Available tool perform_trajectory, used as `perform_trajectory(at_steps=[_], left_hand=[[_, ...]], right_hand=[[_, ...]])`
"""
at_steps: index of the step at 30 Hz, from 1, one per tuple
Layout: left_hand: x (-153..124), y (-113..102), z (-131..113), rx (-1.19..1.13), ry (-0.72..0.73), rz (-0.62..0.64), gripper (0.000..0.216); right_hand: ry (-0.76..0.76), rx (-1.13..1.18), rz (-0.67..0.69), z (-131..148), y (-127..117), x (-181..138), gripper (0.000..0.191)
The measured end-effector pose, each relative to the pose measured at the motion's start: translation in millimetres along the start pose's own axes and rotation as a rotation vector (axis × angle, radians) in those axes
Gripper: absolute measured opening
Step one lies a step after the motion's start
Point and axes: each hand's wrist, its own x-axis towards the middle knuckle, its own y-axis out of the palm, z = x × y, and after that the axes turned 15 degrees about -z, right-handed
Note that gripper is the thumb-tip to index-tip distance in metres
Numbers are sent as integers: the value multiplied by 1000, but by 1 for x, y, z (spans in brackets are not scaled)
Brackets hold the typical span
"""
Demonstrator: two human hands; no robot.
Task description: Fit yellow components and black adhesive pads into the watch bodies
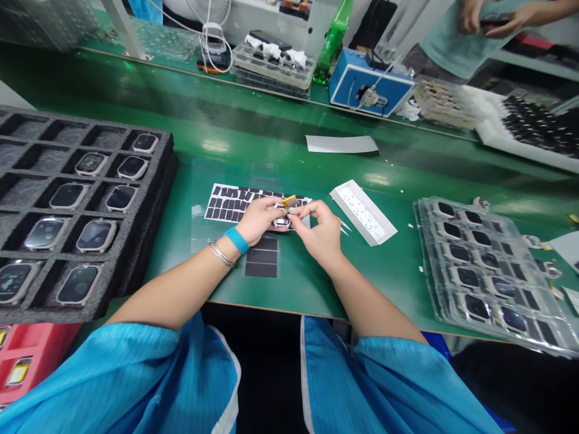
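Observation:
My left hand grips a small silver watch body, most of it hidden by my fingers. The fingertips of my right hand pinch a small yellow-tabbed piece just above that watch body. Both hands hover over a sheet of black rectangular pads, some of them peeled away. Close to my right hand lie a pair of metal tweezers and a white open box with small specks inside. A blue wristband and thin silver bangles circle my left wrist.
A black foam tray holding several watches fills the left, and a clear plastic tray of watches lies on the right. A white strip lies on the green mat. A co-worker's hands hold a pale sheet beyond the blue device.

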Motion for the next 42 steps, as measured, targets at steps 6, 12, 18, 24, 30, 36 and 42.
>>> perform_trajectory(at_steps=[6,12,18,24,30,36,42], left_hand=[[0,0,2,15,-5,1,15],[2,-1,4,10,4,14,18],[2,-1,4,10,-4,14,19],[1,-1,3,20,-4,24,19],[1,-1,4,26,-10,2,18],[2,-2,6,-2,10,-4,19],[2,-4,7,1,11,5,23]], right_hand=[[172,124,99,-8,-3,8,24],[198,140,209,-9,-2,8,28],[160,111,227,-6,-2,8,25],[11,-9,206,-2,-3,5,18],[-185,-160,206,-7,-1,3,15],[-432,-256,207,-8,2,-2,16],[-263,-263,90,-6,-2,5,29]])
